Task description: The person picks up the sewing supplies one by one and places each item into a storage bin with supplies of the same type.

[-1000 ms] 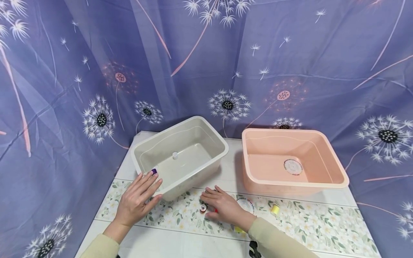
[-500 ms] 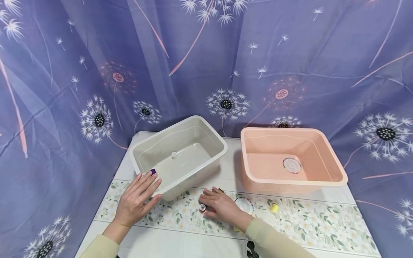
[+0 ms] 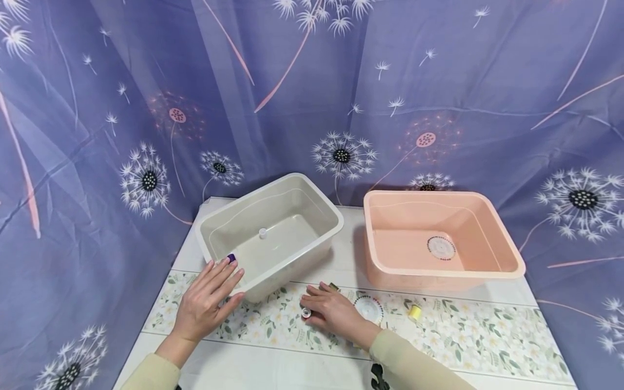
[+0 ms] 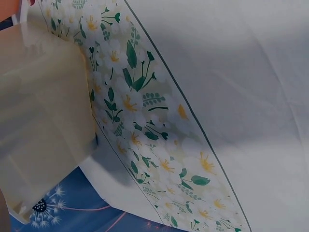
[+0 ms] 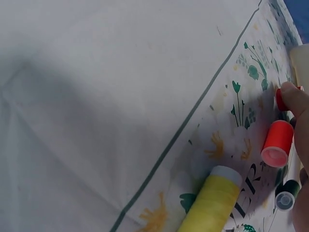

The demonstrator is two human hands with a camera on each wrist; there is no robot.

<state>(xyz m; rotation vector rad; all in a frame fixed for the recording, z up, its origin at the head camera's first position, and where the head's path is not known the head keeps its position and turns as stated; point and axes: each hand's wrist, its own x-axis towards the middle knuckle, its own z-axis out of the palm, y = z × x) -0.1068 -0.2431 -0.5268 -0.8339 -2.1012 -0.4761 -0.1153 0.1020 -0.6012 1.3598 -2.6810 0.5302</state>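
My left hand (image 3: pixel 207 298) lies with straight fingers over the near left rim of the grey basin (image 3: pixel 312 250). Just past its fingertips, inside the basin, is a purple thread spool (image 3: pixel 231 257); a white spool (image 3: pixel 263 233) stands deeper in. Over the floral strip, my right hand (image 3: pixel 336 311) pinches a red thread spool (image 5: pixel 280 100) between thumb and fingers. Close beside the thumb in the right wrist view lie an orange-red spool (image 5: pixel 278 140) and a dark green spool (image 5: pixel 287 193). A large yellow spool (image 5: pixel 212 200) lies nearer that wrist.
A peach basin (image 3: pixel 390 276) stands at the right with a wheel of pins (image 3: pixel 441 248) inside. Another pin wheel (image 3: pixel 369 309) and a yellow spool (image 3: pixel 414 313) lie on the table right of my right hand. A patterned curtain (image 3: pixel 292 81) hangs behind.
My right hand has shifted slightly left and drawn its thumb and fingers in around the red spool. The left hand has stayed at the grey rim.
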